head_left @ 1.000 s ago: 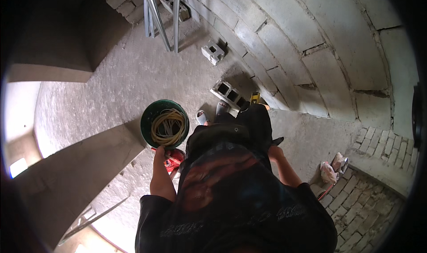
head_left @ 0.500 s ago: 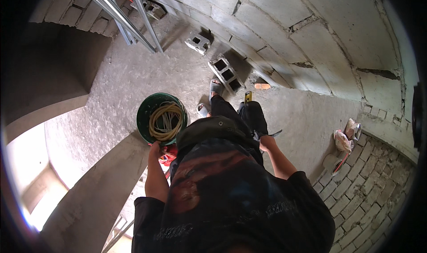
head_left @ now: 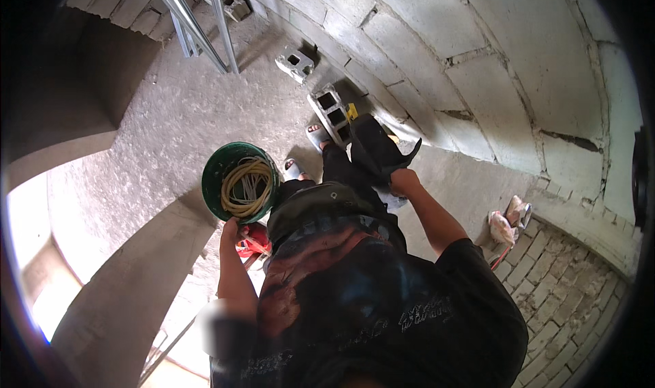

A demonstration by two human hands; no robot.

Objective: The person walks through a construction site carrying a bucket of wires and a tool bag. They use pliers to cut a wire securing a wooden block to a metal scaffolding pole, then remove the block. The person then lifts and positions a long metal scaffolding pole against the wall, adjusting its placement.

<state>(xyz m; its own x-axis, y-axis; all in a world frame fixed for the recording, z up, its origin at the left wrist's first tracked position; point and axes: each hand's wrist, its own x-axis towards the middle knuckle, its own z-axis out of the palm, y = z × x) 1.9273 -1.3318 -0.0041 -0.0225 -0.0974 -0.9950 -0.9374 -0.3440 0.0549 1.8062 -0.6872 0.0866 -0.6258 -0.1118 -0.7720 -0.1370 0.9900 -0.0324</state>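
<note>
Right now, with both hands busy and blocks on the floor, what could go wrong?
The open-toed sandals are close to a hollow block, so a toe could get stubbed. The left hand is at the near rim of the green bucket; if that tips, the yellowish coil might spill out. A yellow item seems to poke out of the black bag in the right hand, and might slip free.

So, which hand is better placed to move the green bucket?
Probably the left hand: it is at the near edge of the green bucket, while the right hand is farther away, holding a black bag-like thing.
</note>
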